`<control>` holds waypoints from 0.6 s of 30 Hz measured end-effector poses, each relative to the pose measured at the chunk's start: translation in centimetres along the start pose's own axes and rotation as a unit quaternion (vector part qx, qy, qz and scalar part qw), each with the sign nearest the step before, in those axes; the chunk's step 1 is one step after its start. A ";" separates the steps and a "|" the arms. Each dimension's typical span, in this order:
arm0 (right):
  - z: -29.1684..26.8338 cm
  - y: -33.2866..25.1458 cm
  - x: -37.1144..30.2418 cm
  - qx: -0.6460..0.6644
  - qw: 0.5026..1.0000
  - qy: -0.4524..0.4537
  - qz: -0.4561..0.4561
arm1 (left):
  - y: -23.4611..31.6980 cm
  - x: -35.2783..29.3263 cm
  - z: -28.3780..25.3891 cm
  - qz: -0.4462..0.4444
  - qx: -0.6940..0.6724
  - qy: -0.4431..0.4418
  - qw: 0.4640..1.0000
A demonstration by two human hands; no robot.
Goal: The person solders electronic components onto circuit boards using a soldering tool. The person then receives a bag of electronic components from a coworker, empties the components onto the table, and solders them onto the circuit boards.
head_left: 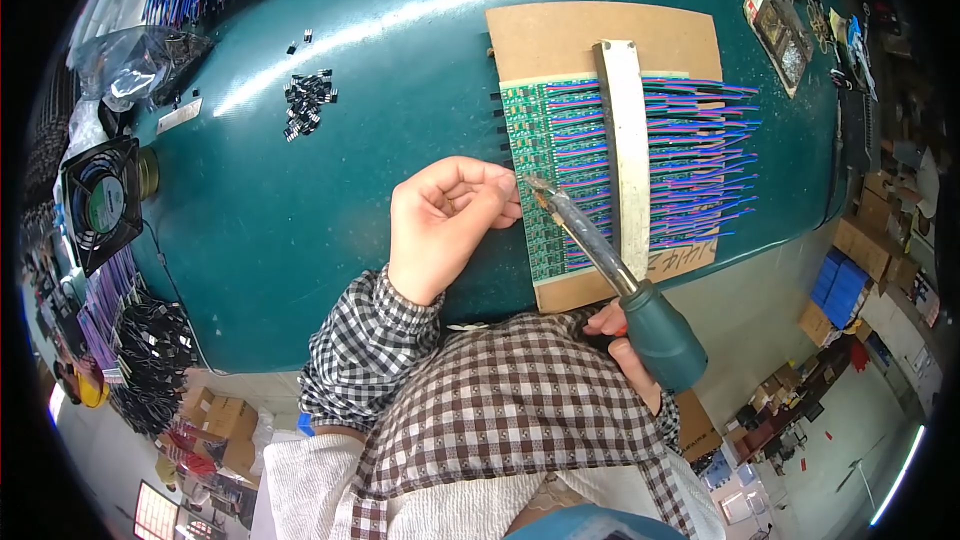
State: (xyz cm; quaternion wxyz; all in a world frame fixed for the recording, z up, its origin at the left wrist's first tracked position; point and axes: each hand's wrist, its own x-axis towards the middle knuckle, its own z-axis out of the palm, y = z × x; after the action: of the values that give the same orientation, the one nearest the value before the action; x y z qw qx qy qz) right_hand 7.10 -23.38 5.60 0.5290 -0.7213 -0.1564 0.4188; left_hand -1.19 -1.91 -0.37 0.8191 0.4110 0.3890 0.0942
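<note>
The green board (530,135) lies on a brown card (600,35), on top of the table (250,200). The left hand (440,230) is at the board's left edge. Its thumb and finger are pinched together, but I can't tell if a tiny part is between them. The right hand (637,375) is near the board's bottom right, wrapped around the handle of a soldering iron (610,265). The iron's tip is over the board, just beside the left fingertips.

Lots of thin wires (690,155) stick out to the board's right, under a metal bar (627,140). That side looks done. Black bits (498,113) poke out from the board's top left edge. I see none lower down, so that part seems left to do. A pile of black plugs (308,105) sits well left of the board.
</note>
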 end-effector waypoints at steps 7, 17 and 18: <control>0.0 0.5 -0.1 -0.002 1.000 0.003 -0.023 | 0.0 0.2 0.0 -0.002 -0.002 0.000 1.000; 0.2 0.4 0.0 0.008 1.000 0.006 -0.012 | 0.1 0.3 -0.2 -0.010 -0.014 -0.008 1.000; 0.2 0.5 -0.1 0.007 1.000 0.007 -0.012 | 0.1 0.3 -0.1 -0.011 -0.015 -0.009 1.000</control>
State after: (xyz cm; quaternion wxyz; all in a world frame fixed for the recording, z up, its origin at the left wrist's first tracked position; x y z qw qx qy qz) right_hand 6.78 -23.49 5.19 0.5402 -0.7183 -0.1586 0.4088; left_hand -1.10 -1.65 -0.49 0.8297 0.3949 0.3848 0.0873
